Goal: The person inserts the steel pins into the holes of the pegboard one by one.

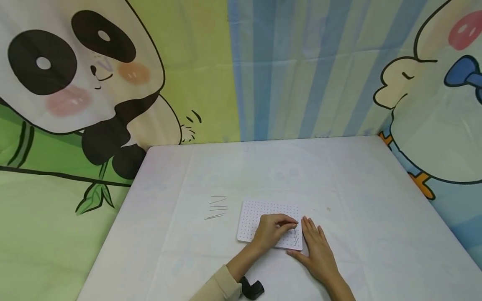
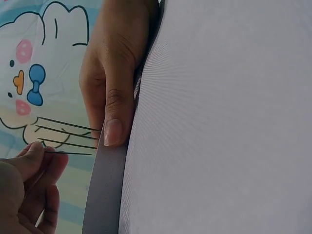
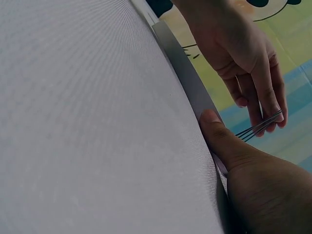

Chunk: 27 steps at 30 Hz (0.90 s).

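Observation:
A white board (image 1: pixel 249 215) dotted with small holes lies on the table. Over its right part, my left hand (image 1: pixel 268 230) pinches a thin dark pin (image 2: pixel 78 154) between thumb and fingertips. Several similar pins (image 2: pixel 68 124) stand up from the board in a row beside the pinched one. My right hand (image 1: pixel 319 254) rests at the board's near right corner, its fingers straight along the right side and its thumb (image 3: pixel 217 130) against the near edge. More loose thin pins (image 1: pixel 217 210) lie spread out on the table, left of the board.
The white-covered table (image 1: pixel 339 175) extends all around the board. Behind it hangs a printed cloth (image 1: pixel 203 54) with cartoon animals. A black device (image 1: pixel 253 289) sits beside my left wrist, close to the beige sleeve (image 1: pixel 220 285).

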Each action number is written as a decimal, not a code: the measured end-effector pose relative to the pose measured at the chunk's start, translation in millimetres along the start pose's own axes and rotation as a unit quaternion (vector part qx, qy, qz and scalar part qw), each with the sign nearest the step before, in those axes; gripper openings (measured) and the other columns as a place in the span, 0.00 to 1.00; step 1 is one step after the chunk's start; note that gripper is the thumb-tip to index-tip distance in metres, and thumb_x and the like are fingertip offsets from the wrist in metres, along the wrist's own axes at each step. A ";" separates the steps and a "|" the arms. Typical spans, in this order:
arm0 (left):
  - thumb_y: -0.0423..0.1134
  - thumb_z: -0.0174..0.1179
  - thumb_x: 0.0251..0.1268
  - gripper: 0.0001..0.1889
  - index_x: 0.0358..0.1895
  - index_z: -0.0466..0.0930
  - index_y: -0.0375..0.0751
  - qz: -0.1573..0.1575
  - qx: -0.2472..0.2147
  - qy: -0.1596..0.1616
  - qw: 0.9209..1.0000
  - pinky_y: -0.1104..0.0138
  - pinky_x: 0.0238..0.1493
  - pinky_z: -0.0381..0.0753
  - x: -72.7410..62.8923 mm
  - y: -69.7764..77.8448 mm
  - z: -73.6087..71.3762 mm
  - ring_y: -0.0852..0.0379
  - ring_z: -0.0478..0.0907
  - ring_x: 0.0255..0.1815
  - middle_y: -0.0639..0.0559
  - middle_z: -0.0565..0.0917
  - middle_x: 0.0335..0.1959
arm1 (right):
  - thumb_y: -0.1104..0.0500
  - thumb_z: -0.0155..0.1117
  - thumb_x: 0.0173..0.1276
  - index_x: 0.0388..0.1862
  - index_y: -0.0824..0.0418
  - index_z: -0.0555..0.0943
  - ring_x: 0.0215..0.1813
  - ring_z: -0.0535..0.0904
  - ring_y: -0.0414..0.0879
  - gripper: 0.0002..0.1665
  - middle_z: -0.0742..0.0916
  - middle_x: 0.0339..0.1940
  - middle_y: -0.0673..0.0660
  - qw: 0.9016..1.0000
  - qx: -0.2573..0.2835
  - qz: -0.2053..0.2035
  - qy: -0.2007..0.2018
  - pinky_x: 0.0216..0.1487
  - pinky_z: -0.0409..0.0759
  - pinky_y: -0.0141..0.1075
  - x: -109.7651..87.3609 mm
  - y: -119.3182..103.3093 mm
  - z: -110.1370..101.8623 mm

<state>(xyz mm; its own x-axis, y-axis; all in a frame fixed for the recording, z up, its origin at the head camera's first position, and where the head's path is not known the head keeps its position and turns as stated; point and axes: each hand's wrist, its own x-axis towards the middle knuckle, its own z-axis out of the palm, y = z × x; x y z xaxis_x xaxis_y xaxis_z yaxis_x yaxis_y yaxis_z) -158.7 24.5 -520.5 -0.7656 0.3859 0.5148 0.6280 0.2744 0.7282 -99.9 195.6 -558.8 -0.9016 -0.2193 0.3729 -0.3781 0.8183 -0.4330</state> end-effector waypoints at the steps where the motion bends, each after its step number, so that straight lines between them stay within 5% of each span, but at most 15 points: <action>1: 0.38 0.62 0.59 0.05 0.36 0.85 0.43 0.003 0.007 -0.003 1.000 0.81 0.32 0.74 0.2 0.2 0.3 0.74 0.78 0.32 0.57 0.85 0.32 | 0.35 0.69 0.47 0.68 0.71 0.59 0.69 0.57 0.59 0.60 0.65 0.68 0.65 1.000 0.000 -0.001 -0.001 0.69 0.44 0.47 0.2 0.0 -0.1; 12: 0.38 0.61 0.60 0.05 0.36 0.85 0.44 0.045 0.077 -0.044 0.995 0.83 0.35 0.72 -2.6 1.1 1.6 0.74 0.78 0.35 0.58 0.85 0.34 | 0.36 0.70 0.47 0.68 0.71 0.59 0.68 0.58 0.59 0.60 0.66 0.68 0.65 1.000 0.003 -0.008 0.007 0.69 0.45 0.47 0.3 0.9 0.1; 27: 0.39 0.61 0.60 0.05 0.36 0.84 0.45 0.074 0.118 -0.051 0.989 0.83 0.39 0.72 -5.7 -6.0 6.9 0.72 0.79 0.37 0.58 0.85 0.33 | 0.38 0.71 0.46 0.68 0.71 0.59 0.68 0.58 0.60 0.59 0.66 0.67 0.66 1.000 0.002 -0.012 0.017 0.68 0.46 0.49 -0.1 1.3 0.0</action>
<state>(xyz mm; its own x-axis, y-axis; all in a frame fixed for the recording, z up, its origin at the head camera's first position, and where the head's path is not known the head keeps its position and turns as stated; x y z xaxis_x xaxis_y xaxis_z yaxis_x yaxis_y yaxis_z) -157.1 26.7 -530.9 -0.6523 0.5213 0.5502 0.7564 0.4012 0.5166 -100.3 196.7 -559.5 -0.8849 -0.2205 0.4104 -0.4001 0.8109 -0.4270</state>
